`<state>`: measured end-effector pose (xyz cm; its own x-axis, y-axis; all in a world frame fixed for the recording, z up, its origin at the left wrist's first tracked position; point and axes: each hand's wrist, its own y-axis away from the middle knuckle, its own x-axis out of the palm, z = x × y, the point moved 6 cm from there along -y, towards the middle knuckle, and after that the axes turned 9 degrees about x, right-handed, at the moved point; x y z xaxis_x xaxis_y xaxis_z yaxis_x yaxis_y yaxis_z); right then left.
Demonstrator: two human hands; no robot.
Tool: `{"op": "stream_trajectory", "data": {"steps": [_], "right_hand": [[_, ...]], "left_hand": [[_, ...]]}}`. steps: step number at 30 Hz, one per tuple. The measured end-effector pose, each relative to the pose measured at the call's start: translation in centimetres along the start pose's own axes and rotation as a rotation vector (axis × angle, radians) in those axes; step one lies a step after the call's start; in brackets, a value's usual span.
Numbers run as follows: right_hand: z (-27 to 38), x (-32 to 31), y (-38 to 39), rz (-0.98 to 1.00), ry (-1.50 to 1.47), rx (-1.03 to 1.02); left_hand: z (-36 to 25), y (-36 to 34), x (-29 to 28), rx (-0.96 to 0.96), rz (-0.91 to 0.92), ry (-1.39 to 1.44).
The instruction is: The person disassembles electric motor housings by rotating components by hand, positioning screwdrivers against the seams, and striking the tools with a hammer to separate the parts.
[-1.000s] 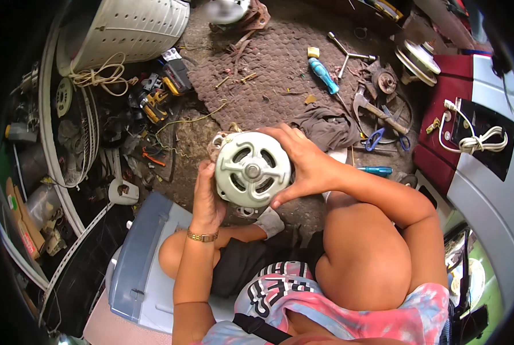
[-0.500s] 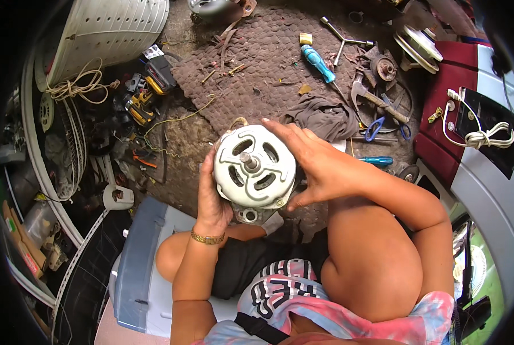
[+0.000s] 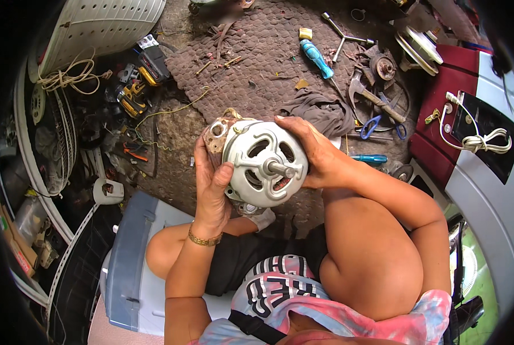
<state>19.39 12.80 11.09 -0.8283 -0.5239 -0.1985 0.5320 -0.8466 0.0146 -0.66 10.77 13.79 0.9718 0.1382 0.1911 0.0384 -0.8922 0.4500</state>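
Between my two hands is an electric motor with a pale metal end cover [image 3: 254,158], slotted openings and a shaft [image 3: 280,169] pointing out to the right. A rusty mounting flange [image 3: 217,138] shows at its upper left, with a short cream wire loop at the top. My left hand [image 3: 211,190] grips the left side, thumb on the housing beside the cover. My right hand [image 3: 323,152] wraps round the upper right side, its lower fingers partly hidden behind the motor. Just beyond lie a grey rag [image 3: 320,112] and a textured brown mat [image 3: 251,80].
Around me are a blue screwdriver [image 3: 317,59], lug wrench [image 3: 343,37], hammer [image 3: 378,103], scissors [image 3: 372,127], yellow-black drill [image 3: 133,100], perforated drum [image 3: 99,29], bundled cords [image 3: 73,77], maroon-and-grey panel [image 3: 452,63] and a translucent lid [image 3: 130,259] at lower left.
The motor has turned and tilted in my hands, so its shaft now points rightward and the rusty flange shows at upper left. My right hand's grip has shifted, thumb side higher.
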Motion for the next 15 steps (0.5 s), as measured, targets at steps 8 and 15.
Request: {"op": "stream_trajectory", "data": {"steps": [8,15], "right_hand": [[0.01,-0.14,0.34,-0.031,0.038,-0.006],[-0.02,-0.23,0.27,-0.035,0.041,-0.003]], "left_hand": [[0.15,-0.02,0.28,-0.009,0.035,0.065],[0.36,-0.25,0.28,-0.026,0.02,-0.003]]}}
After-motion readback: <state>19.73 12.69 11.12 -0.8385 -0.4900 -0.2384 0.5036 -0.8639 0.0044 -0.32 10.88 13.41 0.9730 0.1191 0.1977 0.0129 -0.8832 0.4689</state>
